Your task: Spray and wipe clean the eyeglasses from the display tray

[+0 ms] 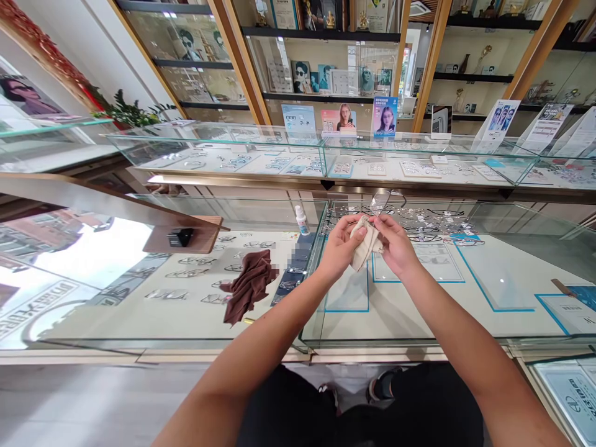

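Note:
Both hands are raised over a glass display counter [419, 335]. My left hand [339, 247] and my right hand [395, 243] pinch a small beige cloth [365, 247] between them, fingers closed. A pair of clear-lensed glasses [379, 202] sticks up just above the cloth, one lens showing; which hand holds the frame I cannot tell. A brown cloth [249, 285] lies crumpled on the counter glass to the left. A small white spray bottle [302, 220] stands behind it.
Rows of glasses lie inside the counter under the glass. A second glass counter [223, 139] runs behind, with standing advert cards [385, 116]. A small black object [180, 236] rests on a wooden ledge at left. Shelves line the back wall.

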A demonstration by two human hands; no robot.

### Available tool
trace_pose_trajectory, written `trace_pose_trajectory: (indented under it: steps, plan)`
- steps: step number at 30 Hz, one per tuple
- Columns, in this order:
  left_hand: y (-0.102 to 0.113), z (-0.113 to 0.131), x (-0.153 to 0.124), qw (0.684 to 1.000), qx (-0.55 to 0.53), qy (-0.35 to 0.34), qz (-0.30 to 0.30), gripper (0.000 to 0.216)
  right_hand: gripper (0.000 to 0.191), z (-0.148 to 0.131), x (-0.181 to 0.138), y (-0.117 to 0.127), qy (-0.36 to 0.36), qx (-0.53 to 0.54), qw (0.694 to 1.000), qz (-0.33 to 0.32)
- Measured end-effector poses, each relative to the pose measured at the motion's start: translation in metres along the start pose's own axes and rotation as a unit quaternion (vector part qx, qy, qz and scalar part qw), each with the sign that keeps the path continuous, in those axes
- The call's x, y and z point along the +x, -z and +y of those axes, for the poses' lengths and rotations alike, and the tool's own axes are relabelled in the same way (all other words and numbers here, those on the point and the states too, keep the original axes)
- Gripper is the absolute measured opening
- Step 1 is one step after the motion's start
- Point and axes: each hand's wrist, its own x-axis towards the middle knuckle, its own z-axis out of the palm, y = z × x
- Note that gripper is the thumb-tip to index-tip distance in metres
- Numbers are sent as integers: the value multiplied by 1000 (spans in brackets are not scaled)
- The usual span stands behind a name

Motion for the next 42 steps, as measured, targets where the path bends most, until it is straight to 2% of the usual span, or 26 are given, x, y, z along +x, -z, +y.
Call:
trace_pose_trajectory:
  steps: [5,13,19,23,28,34,42]
  plan:
    - [2,2,-1,1000,13,15,-7,61,35,0,1,1,-2,-7,1000,9]
    - [7,-3,2,997,-38,68,-28,61,41,-6,-2,2,-8,13,1000,14]
    - [12,-5,6,999,-29,28,-16,54,37,-10,-1,2,-6,-19,1000,-18]
    - [13,-3,7,999,-24,19,-11,55,36,-7,2,6,25,-49,998,-8]
    - [14,1,7,997,-26,60,-30,56,37,-4,5,9,43,-50,998,2]
    - [16,3,6,987,3,128,-93,52,38,-4,5,9,33,-20,999,5]
    - [8,-1,-1,985,2,123,-122,60,35,-1,3,7,-22,48,998,-27]
